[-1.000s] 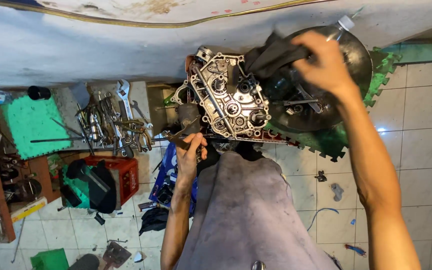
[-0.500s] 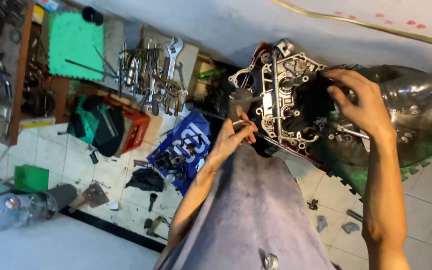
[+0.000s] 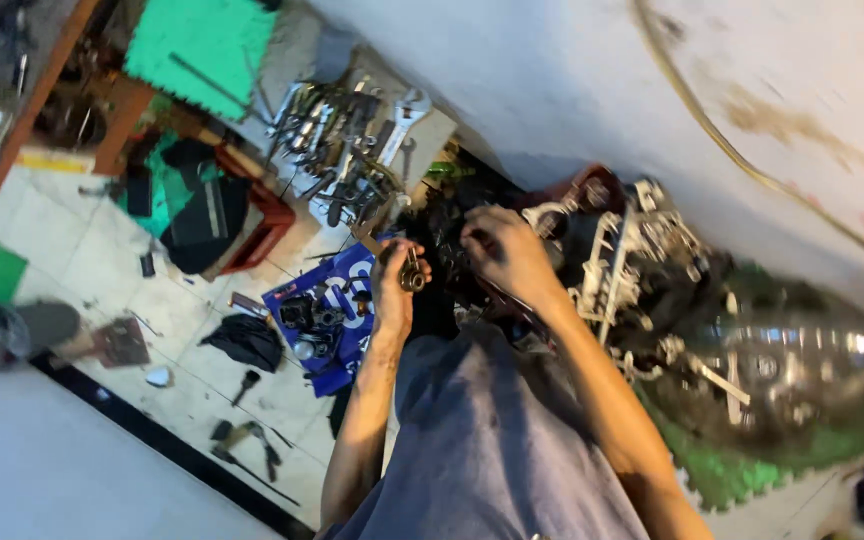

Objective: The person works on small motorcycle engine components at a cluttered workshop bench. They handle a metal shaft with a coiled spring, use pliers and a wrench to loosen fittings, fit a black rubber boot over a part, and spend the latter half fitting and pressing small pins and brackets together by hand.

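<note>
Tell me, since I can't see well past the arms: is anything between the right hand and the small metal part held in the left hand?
Nothing visible. The left hand holds the small metal part up, and the right hand hovers just beside it with only open air between, above the dark engine parts.

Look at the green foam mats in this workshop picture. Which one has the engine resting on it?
The green foam mat at lower right, under the metal engine casing. The other green mat lies at upper left, bearing only a thin dark rod.

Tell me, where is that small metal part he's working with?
In the head view, centre: the small metal part sits in the left hand, beside the right hand.
</note>
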